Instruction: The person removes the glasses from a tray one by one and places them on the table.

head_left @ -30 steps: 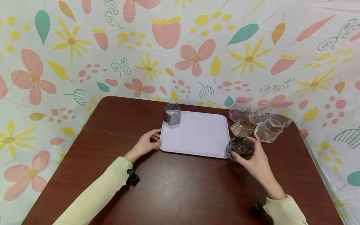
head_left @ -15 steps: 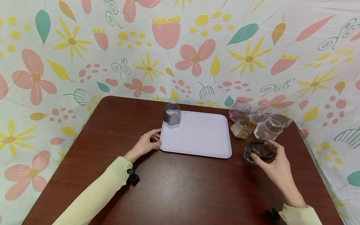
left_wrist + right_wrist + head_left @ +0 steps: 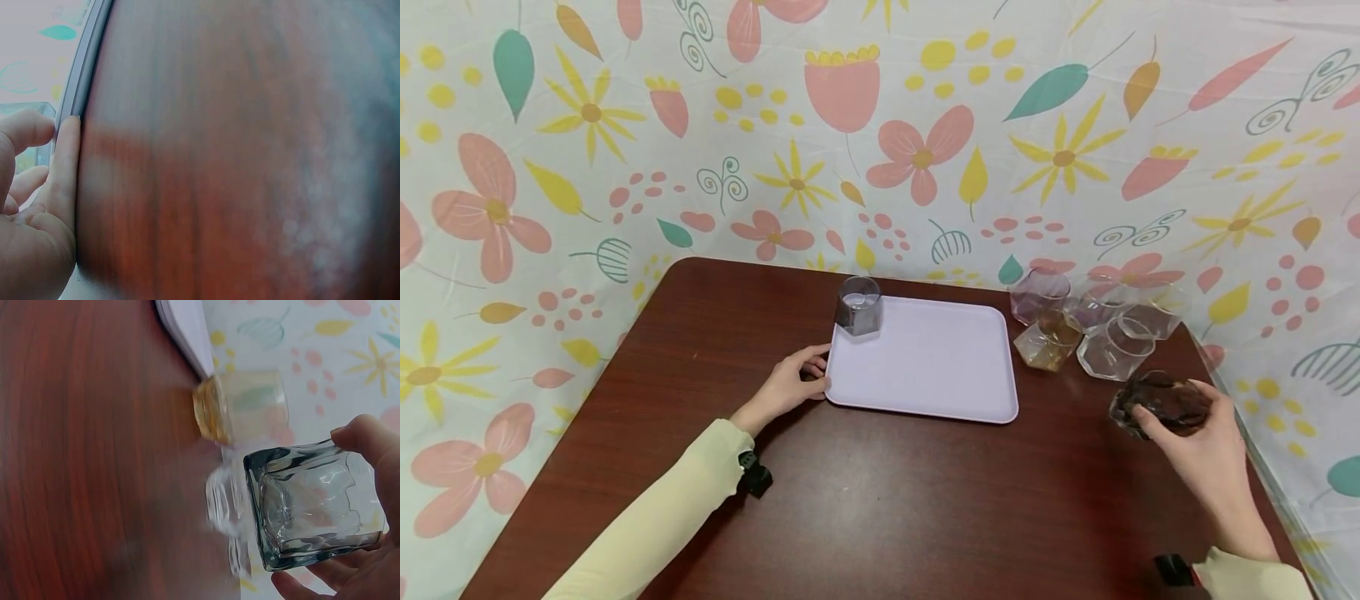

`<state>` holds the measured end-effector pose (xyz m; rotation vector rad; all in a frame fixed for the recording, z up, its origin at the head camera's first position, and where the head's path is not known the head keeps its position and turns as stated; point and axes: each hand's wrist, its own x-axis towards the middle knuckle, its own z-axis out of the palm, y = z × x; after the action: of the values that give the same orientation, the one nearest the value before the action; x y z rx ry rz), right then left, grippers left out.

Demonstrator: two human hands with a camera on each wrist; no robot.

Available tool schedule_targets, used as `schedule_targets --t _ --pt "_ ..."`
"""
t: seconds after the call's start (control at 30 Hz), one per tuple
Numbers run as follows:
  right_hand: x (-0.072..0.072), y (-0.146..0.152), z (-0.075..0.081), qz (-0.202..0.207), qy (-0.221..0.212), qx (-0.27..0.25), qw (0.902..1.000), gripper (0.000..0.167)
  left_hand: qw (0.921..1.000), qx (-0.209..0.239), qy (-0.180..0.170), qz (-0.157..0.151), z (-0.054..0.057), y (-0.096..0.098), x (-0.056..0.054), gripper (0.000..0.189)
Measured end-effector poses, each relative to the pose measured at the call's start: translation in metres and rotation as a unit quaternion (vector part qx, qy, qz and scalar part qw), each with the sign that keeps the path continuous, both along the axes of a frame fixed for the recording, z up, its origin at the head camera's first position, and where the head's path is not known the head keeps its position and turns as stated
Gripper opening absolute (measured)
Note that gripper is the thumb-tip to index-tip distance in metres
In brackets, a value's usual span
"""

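A dark grey glass tumbler (image 3: 1157, 406) with a squarish base is held in my right hand (image 3: 1210, 437), above the table's right side. In the right wrist view, the thumb and fingers grip the sides of this tumbler (image 3: 306, 506). My left hand (image 3: 786, 383) touches the left edge of a pale lilac tray (image 3: 932, 362), its thumb and fingers spread along the rim. In the left wrist view, the thumb (image 3: 64, 169) lies against the tray's edge (image 3: 81, 69). A grey glass (image 3: 859, 308) stands upright in the tray's back left corner.
Right of the tray stand an amber glass (image 3: 1047, 343), a pinkish glass (image 3: 1037, 296) and several clear ones, such as the front clear glass (image 3: 1114, 350). A flowered cloth (image 3: 917, 158) hangs behind the brown table (image 3: 925, 500).
My right hand has carried the dark tumbler rightward, away from the tray's front right corner. The left hand, the tray and the other glasses have kept their places.
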<state>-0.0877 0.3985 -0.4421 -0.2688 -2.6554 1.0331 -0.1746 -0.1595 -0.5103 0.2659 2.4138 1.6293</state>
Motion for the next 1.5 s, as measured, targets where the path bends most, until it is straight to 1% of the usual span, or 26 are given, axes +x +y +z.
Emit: schedule_targets --t 0.1,0.33,0.4,0.53,0.6,0.77,0.87,0.93,1.03,1.2,1.3,1.37,1.47,1.5 --pt "-0.004 0.012 -0.001 -0.006 -0.012 -0.002 0.9999 0.082 1.0 -0.002 0.0 0.0 0.0 0.0 0.0 0.063" --pt "-0.021 0.039 -0.001 -0.029 -0.01 -0.006 0.9995 0.085 0.9999 -0.003 0.012 -0.004 0.001 -0.001 0.001 0.062" --pt "-0.025 0.045 -0.001 -0.036 -0.023 -0.01 0.999 0.089 0.9999 -0.003 0.015 -0.005 0.001 -0.001 0.001 0.061" --pt "-0.038 0.056 -0.001 -0.054 -0.037 -0.017 0.9977 0.091 0.9998 0.002 0.019 -0.005 0.0 -0.001 0.002 0.062" --pt "-0.045 0.061 -0.002 -0.061 -0.046 -0.008 0.997 0.093 0.9998 0.002 0.02 -0.004 0.0 -0.001 0.002 0.062" --pt "-0.063 0.067 -0.002 -0.072 -0.055 0.01 0.9959 0.093 0.9999 0.005 0.016 -0.002 -0.002 -0.001 0.001 0.061" --pt "-0.072 0.068 -0.004 -0.068 -0.063 -0.003 0.9957 0.094 0.9998 0.01 0.014 0.0 -0.001 -0.001 0.001 0.061" --pt "-0.077 0.069 -0.005 -0.065 -0.069 -0.013 0.9954 0.094 0.9999 0.01 0.014 -0.001 -0.001 -0.001 0.001 0.062" --pt "-0.083 0.07 -0.008 -0.065 -0.082 -0.013 0.9944 0.097 0.9998 0.013 0.014 0.0 -0.002 -0.001 0.001 0.062" --pt "-0.092 0.072 -0.011 -0.064 -0.084 0.0 0.9944 0.096 0.9997 0.015 0.02 -0.001 -0.004 -0.001 0.0 0.061" --pt "-0.097 0.072 -0.013 -0.056 -0.075 0.002 0.9956 0.093 0.9996 0.014 0.023 -0.002 -0.003 -0.001 0.0 0.061" --pt "-0.099 0.073 -0.016 -0.05 -0.064 0.001 0.9967 0.087 0.9997 0.013 0.02 -0.003 -0.002 -0.002 0.0 0.061" --pt "-0.103 0.074 -0.022 -0.036 -0.035 -0.012 0.9987 0.067 0.9998 0.009 0.015 -0.004 0.0 -0.002 0.001 0.061" --pt "-0.104 0.074 -0.024 -0.03 -0.025 -0.017 0.9991 0.058 0.9999 0.007 0.014 -0.005 0.0 -0.002 0.001 0.061"
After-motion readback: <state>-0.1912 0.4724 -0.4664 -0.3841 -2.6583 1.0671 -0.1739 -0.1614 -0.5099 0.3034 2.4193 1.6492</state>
